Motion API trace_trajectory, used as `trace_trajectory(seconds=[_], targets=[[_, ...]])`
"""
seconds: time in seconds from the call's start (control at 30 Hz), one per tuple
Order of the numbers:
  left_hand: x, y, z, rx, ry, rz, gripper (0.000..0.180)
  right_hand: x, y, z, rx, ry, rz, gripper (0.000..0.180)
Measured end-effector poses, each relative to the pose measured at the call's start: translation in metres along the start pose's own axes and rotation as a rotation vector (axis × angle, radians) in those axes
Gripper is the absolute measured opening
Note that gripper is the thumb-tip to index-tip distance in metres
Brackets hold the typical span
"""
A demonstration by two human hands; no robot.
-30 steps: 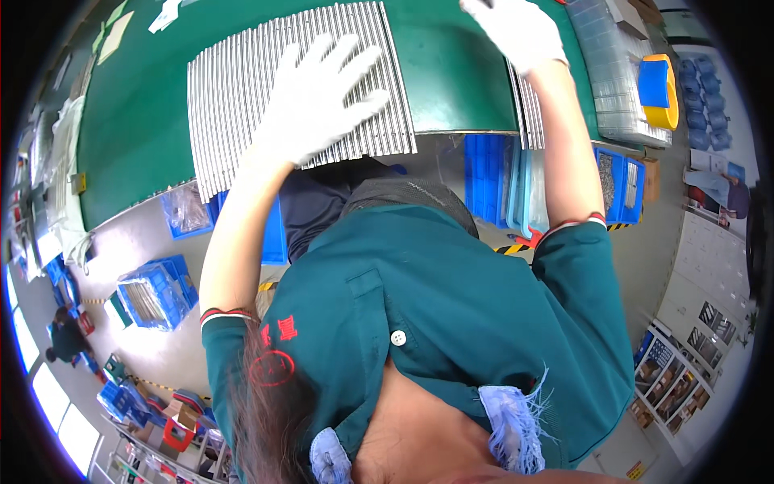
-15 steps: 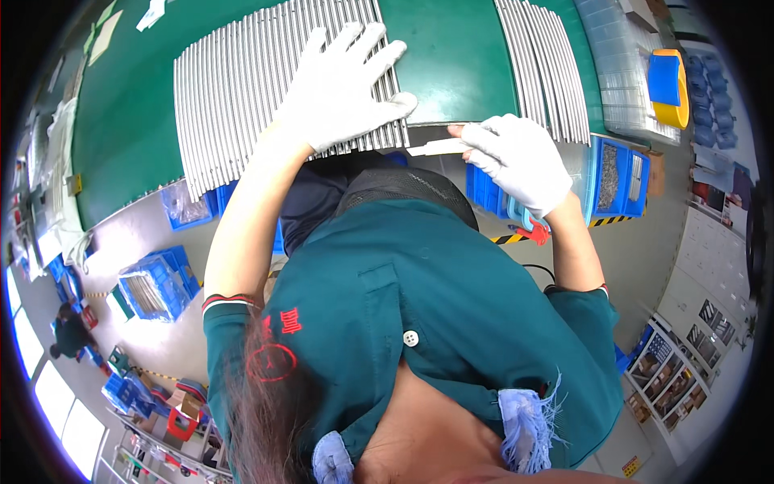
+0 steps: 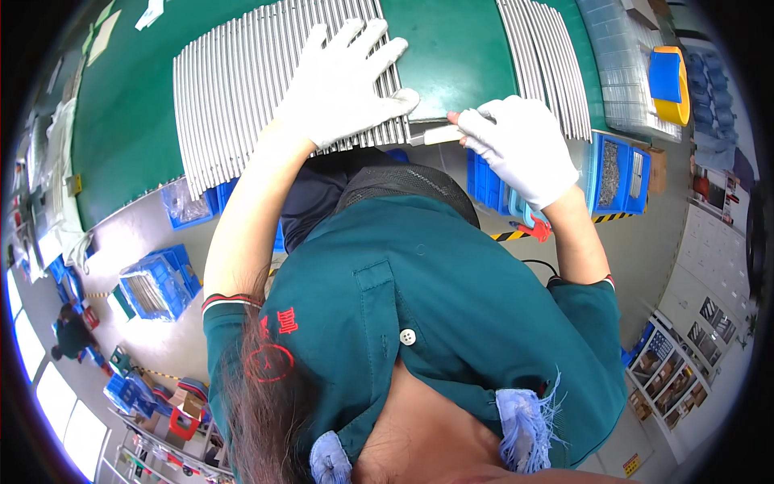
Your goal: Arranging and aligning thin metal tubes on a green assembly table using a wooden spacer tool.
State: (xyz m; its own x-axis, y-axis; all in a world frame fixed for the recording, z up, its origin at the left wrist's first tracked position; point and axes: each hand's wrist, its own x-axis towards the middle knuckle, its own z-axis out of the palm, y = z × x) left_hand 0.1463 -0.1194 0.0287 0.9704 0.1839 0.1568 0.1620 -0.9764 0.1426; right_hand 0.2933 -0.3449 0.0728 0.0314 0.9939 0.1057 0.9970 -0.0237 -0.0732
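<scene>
A wide row of thin silver metal rods (image 3: 234,89) lies side by side on the green tabletop (image 3: 451,64). My left hand (image 3: 343,89), in a white glove, rests flat across the rods with its fingers spread. My right hand (image 3: 524,149), also gloved, grips a small white-handled tool (image 3: 442,135) with a short, flat metallic tip. That tip points left, close to the near ends of the row's rightmost rods; I cannot tell whether it touches them. Bare fingertips show through the right glove. My left palm hides part of the rods.
A second, narrower group of rods (image 3: 548,73) lies at the right of the table. Beyond it stand clear plastic boxes (image 3: 617,73) and a blue and yellow tape roll (image 3: 667,85). Blue bins (image 3: 617,173) hang below the table's edge. A person (image 3: 72,331) is far left.
My right hand has shifted slightly upward, and the tool's tip has swung up and right, toward the rod ends. My left hand has stayed on the rods.
</scene>
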Motion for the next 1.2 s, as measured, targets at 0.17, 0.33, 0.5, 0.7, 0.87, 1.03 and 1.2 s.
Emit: trace_trajectory(seconds=[0.17,0.33,0.5,0.7,0.87,1.03,1.2], targets=[[-0.001,-0.002,0.001,0.011,0.005,0.006,0.076,0.000,0.002,-0.001,0.006,0.031,0.015,0.026],[0.001,-0.004,0.003,0.009,0.022,0.013,0.076,-0.002,-0.003,-0.001,-0.005,-0.020,0.033,0.028],[0.002,-0.002,0.004,0.012,0.033,0.019,0.077,-0.005,0.000,0.001,0.025,0.033,0.059,0.029],[0.010,0.006,0.005,0.113,0.012,-0.011,0.081,-0.006,-0.010,-0.016,0.277,-0.174,0.247,0.027],[0.013,0.009,0.010,0.100,0.046,0.000,0.085,-0.013,-0.006,-0.009,0.336,-0.142,0.203,0.028],[0.014,0.009,0.016,0.072,0.077,0.003,0.085,-0.012,-0.005,-0.006,0.244,-0.146,0.193,0.025],[0.014,0.009,0.017,0.040,0.105,0.019,0.084,-0.009,-0.006,-0.007,0.144,-0.044,0.117,0.021]])
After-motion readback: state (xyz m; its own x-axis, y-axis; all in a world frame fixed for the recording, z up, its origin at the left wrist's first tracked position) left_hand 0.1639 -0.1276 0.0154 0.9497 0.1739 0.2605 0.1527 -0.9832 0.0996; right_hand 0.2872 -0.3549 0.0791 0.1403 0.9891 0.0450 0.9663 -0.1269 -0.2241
